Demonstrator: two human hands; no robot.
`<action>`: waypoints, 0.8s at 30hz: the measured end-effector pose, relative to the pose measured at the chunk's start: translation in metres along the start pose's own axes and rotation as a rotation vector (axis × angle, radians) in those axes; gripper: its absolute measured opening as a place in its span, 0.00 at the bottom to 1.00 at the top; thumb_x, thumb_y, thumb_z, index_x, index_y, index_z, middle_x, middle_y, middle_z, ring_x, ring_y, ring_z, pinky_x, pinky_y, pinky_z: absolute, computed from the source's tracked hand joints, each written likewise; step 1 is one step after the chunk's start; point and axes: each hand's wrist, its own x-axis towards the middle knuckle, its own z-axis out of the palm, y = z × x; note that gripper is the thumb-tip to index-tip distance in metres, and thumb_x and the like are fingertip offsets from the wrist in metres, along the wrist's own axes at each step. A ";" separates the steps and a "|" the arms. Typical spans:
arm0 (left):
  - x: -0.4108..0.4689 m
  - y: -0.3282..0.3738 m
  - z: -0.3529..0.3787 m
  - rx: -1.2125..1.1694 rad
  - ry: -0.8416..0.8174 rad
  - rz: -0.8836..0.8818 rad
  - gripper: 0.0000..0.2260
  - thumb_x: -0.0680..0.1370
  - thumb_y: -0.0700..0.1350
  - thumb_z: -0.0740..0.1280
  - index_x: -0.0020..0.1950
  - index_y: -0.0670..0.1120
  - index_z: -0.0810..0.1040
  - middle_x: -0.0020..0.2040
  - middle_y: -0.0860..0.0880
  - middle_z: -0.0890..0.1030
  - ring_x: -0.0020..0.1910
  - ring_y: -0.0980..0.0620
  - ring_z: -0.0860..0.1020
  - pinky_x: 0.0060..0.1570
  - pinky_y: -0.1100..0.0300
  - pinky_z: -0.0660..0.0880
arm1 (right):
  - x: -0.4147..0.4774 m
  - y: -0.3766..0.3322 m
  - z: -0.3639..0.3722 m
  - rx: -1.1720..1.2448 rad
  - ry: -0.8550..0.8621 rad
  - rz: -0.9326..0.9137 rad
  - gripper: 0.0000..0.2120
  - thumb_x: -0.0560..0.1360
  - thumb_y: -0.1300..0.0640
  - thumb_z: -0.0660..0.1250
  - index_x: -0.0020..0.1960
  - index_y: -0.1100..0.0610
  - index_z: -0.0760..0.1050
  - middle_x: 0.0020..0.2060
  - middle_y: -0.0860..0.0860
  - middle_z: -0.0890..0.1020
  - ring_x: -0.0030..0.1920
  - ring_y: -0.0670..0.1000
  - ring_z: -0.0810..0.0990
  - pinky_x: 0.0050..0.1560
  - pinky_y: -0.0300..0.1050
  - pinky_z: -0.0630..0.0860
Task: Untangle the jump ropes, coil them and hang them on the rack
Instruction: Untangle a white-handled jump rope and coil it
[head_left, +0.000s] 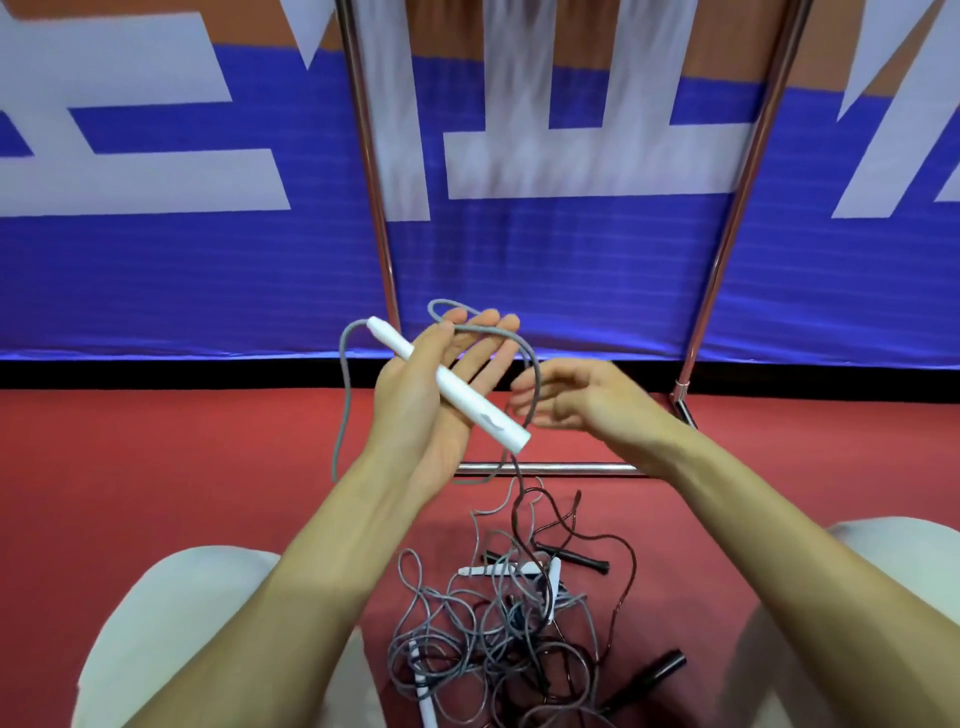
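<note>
Rope tangle clogs lower centre between both knees. Rack poles and base bar block mid frame; banner closes off behind. Red floor at mid left and far right lies open.

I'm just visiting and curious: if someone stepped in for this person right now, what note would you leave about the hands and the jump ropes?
Left hand: thumb pins a white handle across the palm; its grey rope loops over the straight fingers.
Right hand: blurred beside that rope, grip unclear.
Tangled pile: on the floor in front of the rack.
Done: one coil begun; no rope on the rack's visible bars.
Left: finish the coil, hang it, then untangle the others.
</note>
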 end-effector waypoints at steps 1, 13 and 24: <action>0.001 0.003 -0.001 -0.039 -0.008 0.006 0.06 0.83 0.38 0.57 0.52 0.39 0.73 0.45 0.42 0.84 0.47 0.44 0.85 0.46 0.55 0.82 | -0.002 0.003 0.004 -0.124 -0.093 -0.004 0.17 0.74 0.74 0.59 0.46 0.55 0.78 0.41 0.50 0.82 0.41 0.43 0.80 0.48 0.37 0.76; 0.013 0.004 -0.021 0.565 0.151 0.199 0.08 0.84 0.43 0.57 0.52 0.46 0.75 0.50 0.44 0.83 0.48 0.48 0.84 0.48 0.55 0.82 | -0.003 0.006 0.016 0.031 0.169 -0.176 0.11 0.80 0.68 0.56 0.45 0.58 0.73 0.38 0.57 0.81 0.35 0.54 0.84 0.38 0.47 0.83; 0.000 -0.031 -0.018 1.101 -0.282 -0.212 0.10 0.83 0.42 0.60 0.50 0.49 0.81 0.51 0.48 0.84 0.50 0.52 0.82 0.55 0.56 0.77 | -0.016 -0.029 -0.007 0.775 0.360 -0.291 0.08 0.81 0.65 0.57 0.44 0.61 0.71 0.33 0.54 0.83 0.35 0.54 0.85 0.34 0.45 0.81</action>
